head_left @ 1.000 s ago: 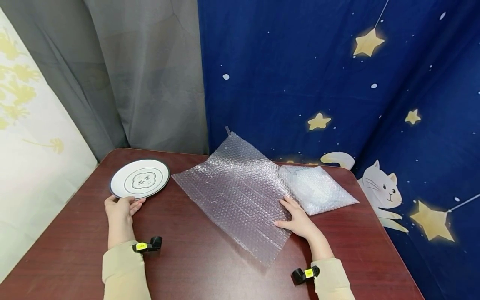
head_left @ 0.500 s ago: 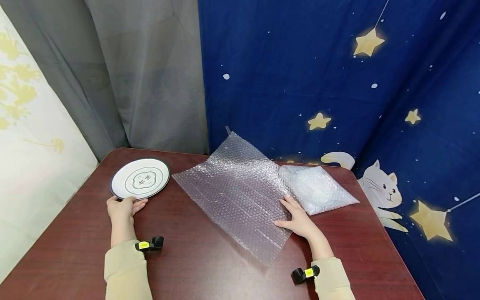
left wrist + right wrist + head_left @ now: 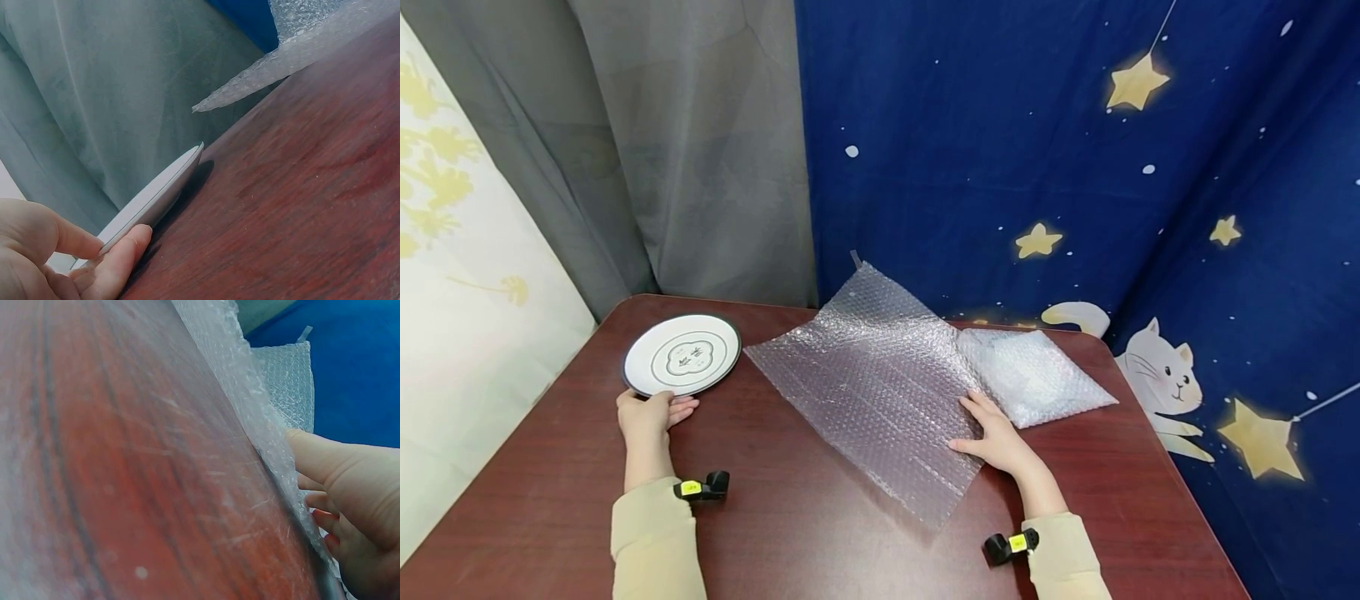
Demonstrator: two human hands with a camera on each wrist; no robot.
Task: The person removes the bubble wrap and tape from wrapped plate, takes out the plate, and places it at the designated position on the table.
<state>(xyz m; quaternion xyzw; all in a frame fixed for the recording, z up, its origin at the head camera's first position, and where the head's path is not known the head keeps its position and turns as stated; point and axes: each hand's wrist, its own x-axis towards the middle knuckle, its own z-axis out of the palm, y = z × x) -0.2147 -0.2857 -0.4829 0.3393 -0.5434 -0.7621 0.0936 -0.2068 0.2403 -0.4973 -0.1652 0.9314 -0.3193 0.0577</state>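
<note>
A white plate (image 3: 655,358) with a dark rim and a flower-shaped mark lies at the table's far left. My left hand (image 3: 646,419) pinches its near edge, thumb on top and fingers beneath; in the left wrist view the plate (image 3: 153,192) is tilted, with a shadow under it. In the middle spreads a clear sheet of bubble wrap (image 3: 872,392), its far corner standing up. My right hand (image 3: 1000,437) rests on the sheet's right edge with fingers spread. Just beyond it sits a bubble-wrapped package (image 3: 1041,379), its contents blurred by the wrap.
The dark red wooden table (image 3: 760,517) carries all of this. Behind its far edge hang a grey curtain (image 3: 715,167) and a blue curtain (image 3: 940,150) with stars and a cat. A pale curtain (image 3: 467,292) hangs at the left.
My left hand has shifted slightly to the right, and the plate's near edge has moved a little with it. My right hand, the sheet and the package have stayed put.
</note>
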